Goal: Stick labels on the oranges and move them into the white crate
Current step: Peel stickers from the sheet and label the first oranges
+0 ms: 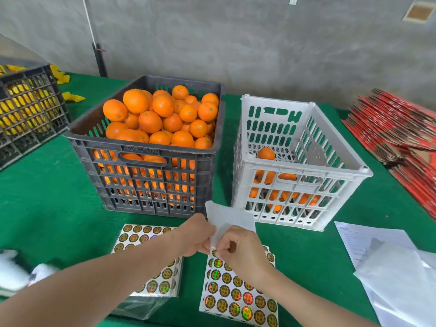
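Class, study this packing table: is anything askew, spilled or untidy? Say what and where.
The white crate sits at an angle to the grey crate of oranges. On the right, the stack of red cardboard lies slumped, sheets fanned unevenly. Yellow scraps lie loose at far left.

I count three crates: one white crate at 3 o'clock, one dark crate at centre, another black crate at 10 o'clock. Oranges: too many to count. Labels: one loose sheet and one stack, 6 o'clock. Two hands, left hand and right hand, pinch one backing strip.
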Demonstrator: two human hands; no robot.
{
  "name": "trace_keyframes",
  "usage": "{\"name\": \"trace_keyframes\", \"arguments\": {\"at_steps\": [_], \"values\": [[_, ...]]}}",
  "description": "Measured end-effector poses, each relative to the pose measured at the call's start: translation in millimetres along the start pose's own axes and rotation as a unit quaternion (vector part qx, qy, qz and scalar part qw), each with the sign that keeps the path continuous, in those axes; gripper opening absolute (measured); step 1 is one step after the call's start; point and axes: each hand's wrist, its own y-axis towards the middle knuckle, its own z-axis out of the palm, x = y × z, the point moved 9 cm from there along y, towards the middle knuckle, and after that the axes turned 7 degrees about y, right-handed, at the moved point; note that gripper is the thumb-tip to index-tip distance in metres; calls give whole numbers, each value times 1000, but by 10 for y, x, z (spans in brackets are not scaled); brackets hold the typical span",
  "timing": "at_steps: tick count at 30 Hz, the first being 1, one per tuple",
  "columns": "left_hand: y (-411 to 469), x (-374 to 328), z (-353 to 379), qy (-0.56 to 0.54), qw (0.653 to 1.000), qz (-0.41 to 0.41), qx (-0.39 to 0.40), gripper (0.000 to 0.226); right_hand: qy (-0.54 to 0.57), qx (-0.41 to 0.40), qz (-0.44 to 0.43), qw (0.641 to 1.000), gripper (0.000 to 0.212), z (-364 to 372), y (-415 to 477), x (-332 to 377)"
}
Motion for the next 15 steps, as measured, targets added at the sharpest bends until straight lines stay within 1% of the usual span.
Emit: {"name": "trace_keyframes", "arguments": {"at_steps": [2, 5, 7, 8, 10, 11, 12, 13, 14, 15], "values": [[71, 50, 10, 65, 998, 4, 5, 14, 27, 14, 39, 999, 14, 96, 24, -99], [178, 126, -39, 186, 982, 28, -7, 24, 92, 27, 100, 990, 29, 140, 69, -210], [259, 252, -88, 227, 974, 30, -5, 19, 119, 19, 113, 986, 31, 91, 103, -199], [266, 304, -92, 259, 965, 34, 6, 17, 130, 14, 112, 985, 30, 50, 120, -160], [285, 342, -130, 368, 928, 61, 12, 30, 146, 3, 94, 985, 25, -60, 178, -9], [272, 250, -214, 433, 896, 95, -25, 36, 153, -7, 78, 985, 23, -140, 226, 99], [201, 72, -326, 471, 866, 145, -83, 37, 158, -24, 56, 986, 21, -242, 288, 231], [87, -152, -432, 471, 846, 209, -134, 34, 166, -47, 24, 985, 19, -363, 361, 387], [-71, -391, -542, 431, 839, 287, -169, 30, 178, -73, -14, 981, 19, -489, 440, 560], [-277, -628, -665, 370, 832, 368, -189, 25, 191, -96, -56, 975, 19, -605, 526, 741]]}}
